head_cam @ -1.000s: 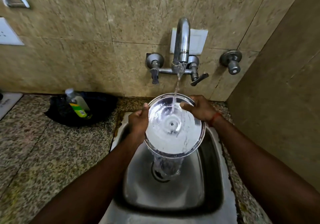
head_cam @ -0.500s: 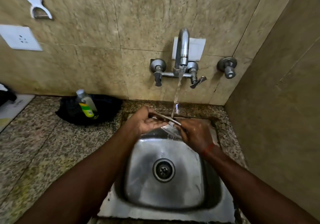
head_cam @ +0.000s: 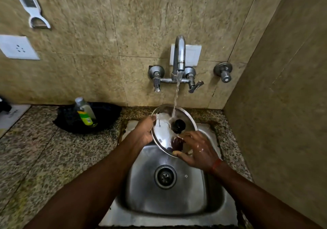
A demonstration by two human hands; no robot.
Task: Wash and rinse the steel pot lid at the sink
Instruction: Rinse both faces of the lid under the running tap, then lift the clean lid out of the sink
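Note:
The round steel pot lid with a black knob is held tilted over the back of the steel sink, knob side towards me. Water from the wall tap runs onto it just left of the knob. My left hand grips the lid's left rim. My wet right hand holds the lower right rim, thumb on the near edge and fingers spread over the lid's face.
A dish soap bottle lies on a black cloth on the granite counter left of the sink. A side wall closes in on the right. A socket and a peeler are on the back wall.
The lid has been flipped: a second ago its hollow underside faced me under the stream, then it passed edge-on, and now the knob side faces me. The camera view shifted back.

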